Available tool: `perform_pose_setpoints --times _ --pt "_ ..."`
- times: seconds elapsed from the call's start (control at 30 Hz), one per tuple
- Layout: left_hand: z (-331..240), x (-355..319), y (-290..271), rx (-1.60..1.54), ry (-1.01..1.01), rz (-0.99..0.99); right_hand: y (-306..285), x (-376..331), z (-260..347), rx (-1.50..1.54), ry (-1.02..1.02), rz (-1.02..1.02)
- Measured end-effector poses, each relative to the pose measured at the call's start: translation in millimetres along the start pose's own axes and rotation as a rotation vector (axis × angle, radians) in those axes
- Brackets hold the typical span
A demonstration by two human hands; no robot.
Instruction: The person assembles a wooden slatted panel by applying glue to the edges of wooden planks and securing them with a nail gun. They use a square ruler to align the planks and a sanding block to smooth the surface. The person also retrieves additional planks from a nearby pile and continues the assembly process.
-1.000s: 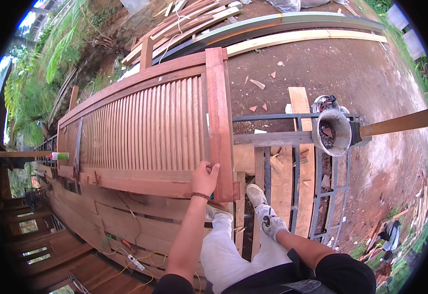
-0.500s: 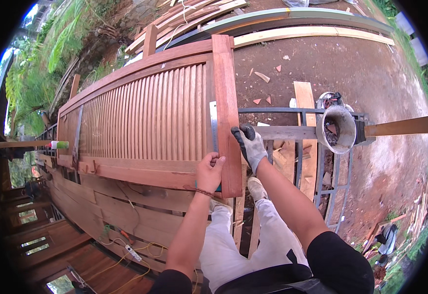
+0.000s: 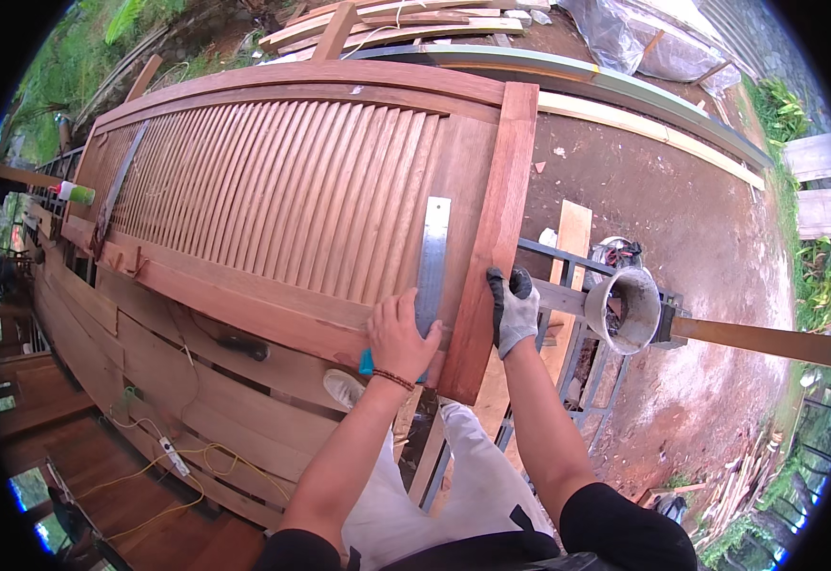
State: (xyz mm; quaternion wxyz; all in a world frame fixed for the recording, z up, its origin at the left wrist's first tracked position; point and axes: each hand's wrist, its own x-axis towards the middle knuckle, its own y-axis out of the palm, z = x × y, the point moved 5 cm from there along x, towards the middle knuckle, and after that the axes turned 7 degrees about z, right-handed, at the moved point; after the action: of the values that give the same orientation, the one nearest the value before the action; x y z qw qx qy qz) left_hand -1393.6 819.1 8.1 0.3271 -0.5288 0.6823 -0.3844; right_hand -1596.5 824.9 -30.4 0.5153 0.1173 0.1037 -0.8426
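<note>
A long reddish louvred wooden door (image 3: 273, 200) lies flat across a bench in front of me. A steel ruler (image 3: 432, 252) rests on its near end, running along the slats. My bare left hand (image 3: 401, 338) presses down on the ruler's lower end, and a small blue piece (image 3: 366, 363) shows under the palm. My right hand (image 3: 513, 309), in a grey and black glove, grips the edge of the door's end rail (image 3: 492, 238) just right of the ruler.
A grey metal cylinder (image 3: 630, 309) sits on a metal frame (image 3: 568, 381) to the right, with a wooden beam (image 3: 768, 341) beyond it. Stacked planks (image 3: 149, 381), a dark tool (image 3: 239, 347) and a yellow cable (image 3: 149, 485) lie left. Bare earth (image 3: 682, 219) spreads right.
My gloved right hand came up with the ruler, laid it on the door and shifted to the end rail. My left hand moved onto the ruler's lower end.
</note>
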Motion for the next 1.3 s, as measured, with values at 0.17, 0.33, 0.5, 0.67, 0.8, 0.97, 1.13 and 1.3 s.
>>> perform_pose_setpoints --times 0.17,0.33,0.5,0.67,0.8,0.97,1.13,1.3 --pt "27.9 3.1 -12.7 -0.011 -0.065 -0.023 -3.4 11.7 -25.9 -0.135 0.006 0.033" --pt "21.4 -6.7 -30.3 -0.147 0.123 0.005 -9.2 5.2 -3.3 0.029 0.091 0.021" --pt "12.6 -42.2 -31.9 -0.128 0.361 0.185 -5.2 -0.5 1.7 -0.197 0.002 0.016" --pt "1.4 -69.1 -22.7 -0.104 0.381 0.347 2.3 -1.7 5.9 -0.067 0.056 0.048" --pt "-4.0 -70.7 -12.2 -0.011 0.449 0.242 -5.5 1.3 -4.3 -0.069 0.045 0.045" --pt "-1.7 -71.7 -12.2 -0.047 0.489 0.208 -3.0 -2.1 3.4 -0.116 0.079 0.048" --pt "0.2 -71.7 -9.8 -0.053 0.518 0.173 -2.3 -0.9 0.4 -0.01 0.098 0.045" --pt "3.4 -72.5 -10.2 -0.087 0.51 0.189 -2.3 -1.6 0.9 -0.061 0.036 0.053"
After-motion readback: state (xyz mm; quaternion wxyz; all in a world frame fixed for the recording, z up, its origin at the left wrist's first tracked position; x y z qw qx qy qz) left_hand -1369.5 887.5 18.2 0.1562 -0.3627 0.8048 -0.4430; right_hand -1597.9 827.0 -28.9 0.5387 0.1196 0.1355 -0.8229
